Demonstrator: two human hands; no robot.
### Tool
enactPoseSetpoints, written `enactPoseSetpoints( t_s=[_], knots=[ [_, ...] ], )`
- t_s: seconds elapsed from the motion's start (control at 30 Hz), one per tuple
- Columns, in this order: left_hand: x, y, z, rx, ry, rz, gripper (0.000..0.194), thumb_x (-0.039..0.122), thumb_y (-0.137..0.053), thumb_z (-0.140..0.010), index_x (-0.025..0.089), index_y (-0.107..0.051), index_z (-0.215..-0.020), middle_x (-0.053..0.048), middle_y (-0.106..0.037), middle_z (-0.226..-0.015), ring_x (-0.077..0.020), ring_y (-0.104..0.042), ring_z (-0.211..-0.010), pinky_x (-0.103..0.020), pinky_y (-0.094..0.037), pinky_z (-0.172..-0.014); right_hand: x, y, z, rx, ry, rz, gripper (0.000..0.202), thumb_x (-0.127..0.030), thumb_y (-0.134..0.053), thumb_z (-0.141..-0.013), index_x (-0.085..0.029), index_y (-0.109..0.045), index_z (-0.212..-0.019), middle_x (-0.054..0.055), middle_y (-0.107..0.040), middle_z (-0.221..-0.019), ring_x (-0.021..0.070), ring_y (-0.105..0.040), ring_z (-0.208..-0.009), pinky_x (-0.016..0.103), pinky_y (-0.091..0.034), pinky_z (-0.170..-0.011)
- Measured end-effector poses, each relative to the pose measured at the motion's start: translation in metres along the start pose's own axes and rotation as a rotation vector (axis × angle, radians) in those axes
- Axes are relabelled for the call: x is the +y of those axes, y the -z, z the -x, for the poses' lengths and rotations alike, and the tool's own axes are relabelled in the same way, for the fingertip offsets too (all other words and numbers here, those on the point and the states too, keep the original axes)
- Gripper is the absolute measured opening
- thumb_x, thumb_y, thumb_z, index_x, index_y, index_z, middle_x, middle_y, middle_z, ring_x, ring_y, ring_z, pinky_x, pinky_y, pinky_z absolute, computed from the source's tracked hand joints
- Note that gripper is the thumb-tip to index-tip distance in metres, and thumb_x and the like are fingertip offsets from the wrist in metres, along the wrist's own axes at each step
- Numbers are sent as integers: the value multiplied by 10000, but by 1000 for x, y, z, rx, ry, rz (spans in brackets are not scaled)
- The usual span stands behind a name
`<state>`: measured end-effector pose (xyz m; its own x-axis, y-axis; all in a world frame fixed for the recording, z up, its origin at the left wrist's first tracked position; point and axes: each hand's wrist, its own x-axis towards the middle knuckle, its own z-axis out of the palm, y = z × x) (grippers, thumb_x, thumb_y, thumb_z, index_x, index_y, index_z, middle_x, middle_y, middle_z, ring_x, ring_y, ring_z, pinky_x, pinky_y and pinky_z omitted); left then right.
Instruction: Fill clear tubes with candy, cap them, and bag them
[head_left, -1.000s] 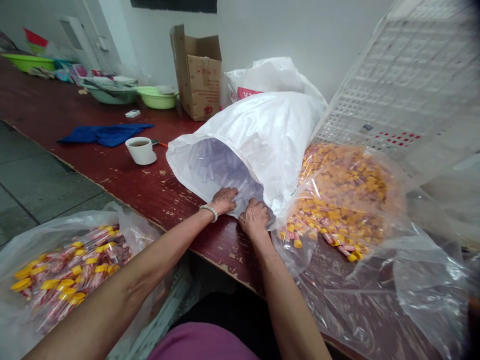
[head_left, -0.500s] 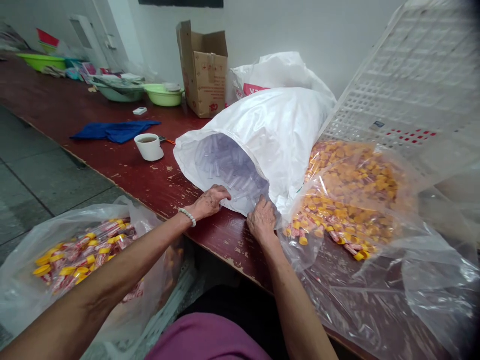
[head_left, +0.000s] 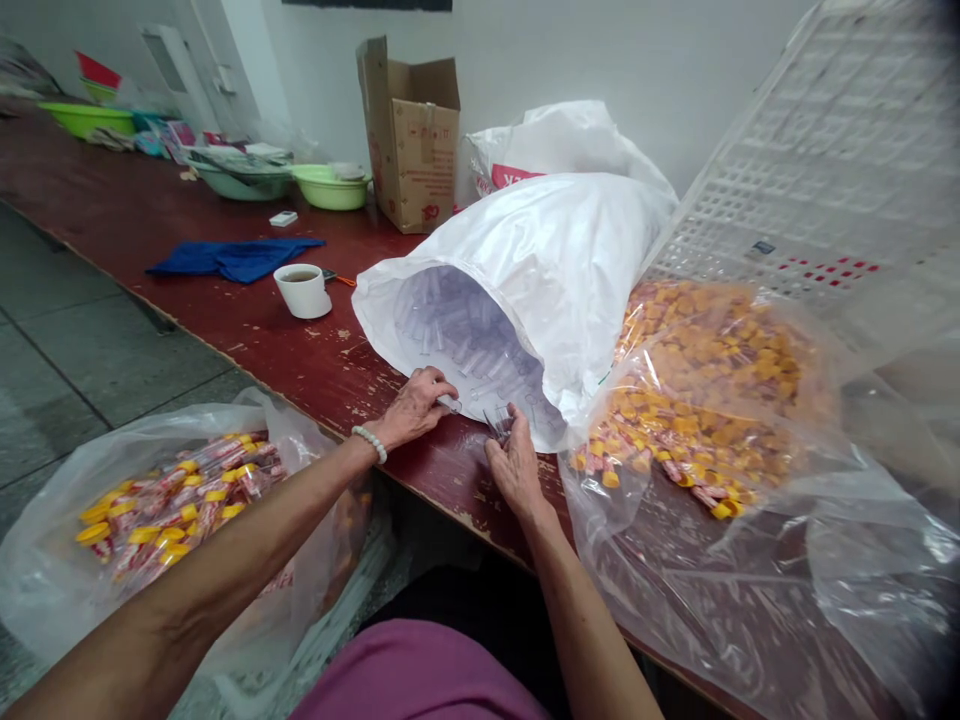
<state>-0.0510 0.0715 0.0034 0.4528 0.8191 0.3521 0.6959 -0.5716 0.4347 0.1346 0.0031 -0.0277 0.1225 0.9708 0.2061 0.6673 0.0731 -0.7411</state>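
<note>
A white woven sack (head_left: 577,270) lies on its side with its mouth facing me, full of clear plastic tubes (head_left: 457,325). At the sack's lower lip, my left hand (head_left: 416,408) has its fingers closed on a small clear tube (head_left: 449,403). My right hand (head_left: 517,465) is just in front of the mouth, closed around a few clear tubes (head_left: 497,426) that stick out past the thumb. A bead bracelet (head_left: 370,442) is on my left wrist.
At right, a clear bag (head_left: 720,400) holds yellow-capped tubes under a tilted white basket (head_left: 810,190). Another bag of capped tubes (head_left: 172,510) sits low at left. A cup of dark liquid (head_left: 302,292), a blue cloth (head_left: 236,258) and a carton (head_left: 420,160) stand on the red table (head_left: 247,335).
My right hand has drawn back from inside the sack's mouth, and clear tubes now show in its grip. The left hand has barely shifted; a tube is now visible at its fingertips.
</note>
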Motion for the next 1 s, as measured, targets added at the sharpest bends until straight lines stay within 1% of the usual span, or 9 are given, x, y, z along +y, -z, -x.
enactPoseSetpoints(
  t_s=[0.1,0.2,0.33,0.4,0.47,0.6,0.73,0.87,1.0],
  knots=[
    [12,-4,10,98,264,360,236,249,-601,-751,183,-652,-972,-21,-535,-794,-149,-538,-715,-307,-480,-709,-2,0,6,1,13,-93,644,-180,-437,-727,-132,-311,-1357,110,-564,-1132,231,-551,-974,401,-466,-848],
    [19,-7,21,-15,449,892,339,285,-627,-737,195,-561,-1057,33,-533,-698,-103,-532,-562,-264,-480,-587,-5,1,11,-22,40,-130,657,-168,-443,-720,-144,-307,-1362,112,-539,-1196,216,-548,-1001,385,-462,-874],
    [25,-9,34,-210,499,1323,433,146,-712,-637,184,-524,-1024,-10,-627,-863,-110,-620,-684,-259,-502,-677,-6,0,14,-48,114,-114,656,-145,-447,-721,-109,-300,-1359,141,-489,-1282,220,-500,-1135,382,-430,-954],
    [29,-10,39,-289,501,1437,371,132,-717,-642,167,-539,-965,-24,-623,-908,-120,-629,-751,-278,-508,-727,-5,-1,15,-42,164,-86,649,-128,-429,-728,-97,-285,-1360,151,-462,-1311,217,-459,-1198,385,-390,-1009],
    [34,-12,41,-305,531,1495,271,163,-716,-672,152,-545,-882,-12,-602,-865,-115,-619,-739,-294,-517,-721,-5,-2,15,-40,211,-35,645,-114,-413,-731,-89,-276,-1360,160,-454,-1310,219,-435,-1224,399,-361,-1037],
    [41,-20,39,-237,627,1547,362,112,-768,-605,161,-559,-897,13,-585,-839,-101,-603,-679,-280,-518,-641,-7,-3,17,-20,261,40,643,-110,-407,-740,-76,-264,-1366,178,-464,-1271,231,-457,-1183,408,-384,-1014],
    [45,-28,37,-187,706,1713,415,51,-751,-596,154,-614,-973,-20,-632,-881,-120,-626,-738,-272,-513,-685,-11,-5,19,76,164,-14,648,-134,-411,-765,-66,-215,-1379,192,-423,-1304,233,-430,-1216,409,-379,-1019],
    [56,-36,38,-134,690,1920,347,59,-740,-619,134,-656,-948,-48,-677,-879,-137,-638,-795,-255,-497,-739,-9,-10,19,124,168,-10,667,-124,-419,-745,-75,-219,-1379,187,-444,-1253,253,-437,-1194,447,-389,-997],
    [70,-43,38,-51,652,1958,356,47,-763,-591,121,-682,-930,-48,-695,-876,-133,-639,-813,-227,-470,-770,-6,-10,17,166,243,74,653,-97,-396,-744,-80,-233,-1376,182,-481,-1159,267,-478,-1104,473,-432,-916]
  ],
)
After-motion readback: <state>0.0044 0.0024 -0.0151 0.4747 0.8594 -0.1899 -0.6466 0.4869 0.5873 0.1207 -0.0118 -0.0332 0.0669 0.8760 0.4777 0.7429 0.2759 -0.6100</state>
